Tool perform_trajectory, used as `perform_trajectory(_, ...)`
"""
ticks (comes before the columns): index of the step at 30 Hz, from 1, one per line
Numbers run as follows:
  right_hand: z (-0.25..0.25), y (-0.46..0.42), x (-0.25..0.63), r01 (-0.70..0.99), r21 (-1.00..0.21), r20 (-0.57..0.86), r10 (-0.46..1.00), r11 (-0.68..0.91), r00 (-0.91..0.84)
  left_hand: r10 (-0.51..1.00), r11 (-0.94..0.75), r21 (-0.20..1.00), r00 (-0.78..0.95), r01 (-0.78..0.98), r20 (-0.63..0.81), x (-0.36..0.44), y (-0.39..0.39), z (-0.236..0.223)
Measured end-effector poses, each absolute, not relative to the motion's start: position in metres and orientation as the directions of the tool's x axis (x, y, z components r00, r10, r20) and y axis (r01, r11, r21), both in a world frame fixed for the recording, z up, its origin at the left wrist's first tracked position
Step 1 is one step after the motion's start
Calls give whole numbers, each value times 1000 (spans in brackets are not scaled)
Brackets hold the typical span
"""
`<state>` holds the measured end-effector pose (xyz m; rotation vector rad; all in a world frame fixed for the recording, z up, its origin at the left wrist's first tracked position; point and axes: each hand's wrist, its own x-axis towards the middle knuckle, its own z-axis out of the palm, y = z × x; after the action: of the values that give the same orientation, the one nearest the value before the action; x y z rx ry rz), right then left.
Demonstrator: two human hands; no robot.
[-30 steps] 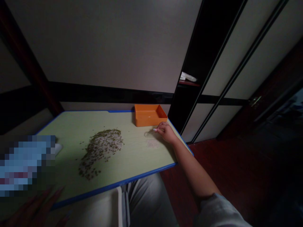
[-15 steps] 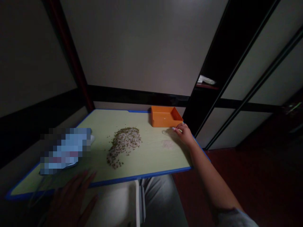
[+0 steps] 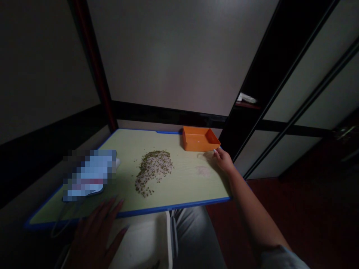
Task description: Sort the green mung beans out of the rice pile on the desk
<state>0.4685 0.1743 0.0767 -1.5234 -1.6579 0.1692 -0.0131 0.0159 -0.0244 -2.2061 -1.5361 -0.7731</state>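
Blue edging (image 3: 202, 203) is set round the pale tabletop (image 3: 186, 186), before grey panels (image 3: 174, 63). At lower left, the left hand (image 3: 94, 235) is spread wide; centrally, mixed grains (image 3: 155, 166) are heaped; right of centre, below an orange tray (image 3: 198, 145), a faint loop (image 3: 206, 153) is pinched by the right hand (image 3: 223, 160).

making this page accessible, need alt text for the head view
A person's right hand appears to pinch something indistinct by an orange tray on a blue-edged table. A pile of small pieces lies mid-table; the left hand spreads at the near edge.
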Motion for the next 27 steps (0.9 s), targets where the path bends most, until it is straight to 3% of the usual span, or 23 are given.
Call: perform_trajectory(27, 81, 172, 468, 738, -626, 473, 875, 252, 102, 801, -341, 24, 277, 940, 530, -20, 12, -28)
